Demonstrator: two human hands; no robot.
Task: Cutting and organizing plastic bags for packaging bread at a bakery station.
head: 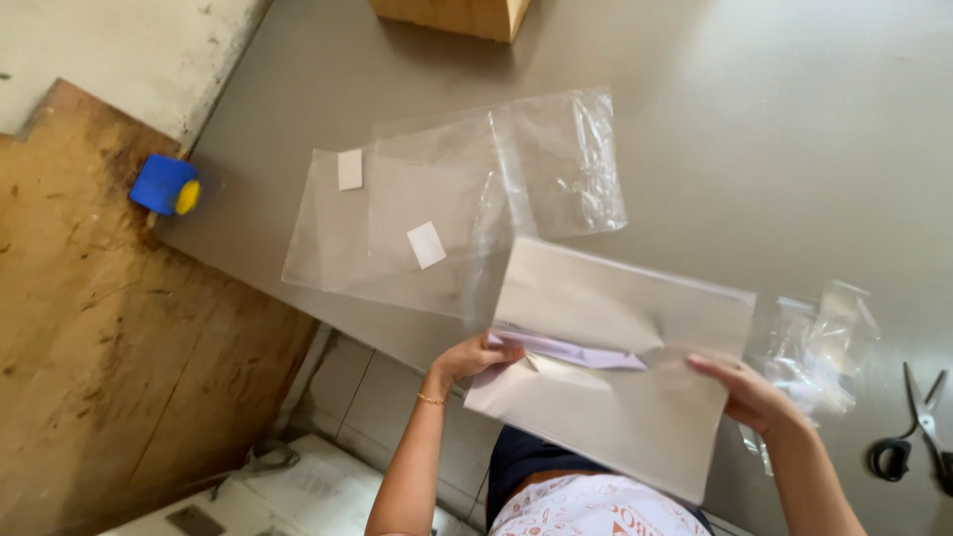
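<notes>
Grey table [794, 129], near edge: the left hand [475, 355] pinches a pale bag's [635, 308] lilac flap [566, 349] while the right hand [745, 392] grips its side, fingers closed. Held mid-air, the bag could crease or slip; clear sleeves [437, 208] lie beyond.

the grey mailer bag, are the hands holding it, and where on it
Yes. Both hands hold the grey mailer bag at its open mouth: the left hand at the left end, the right hand at the right edge.
</notes>
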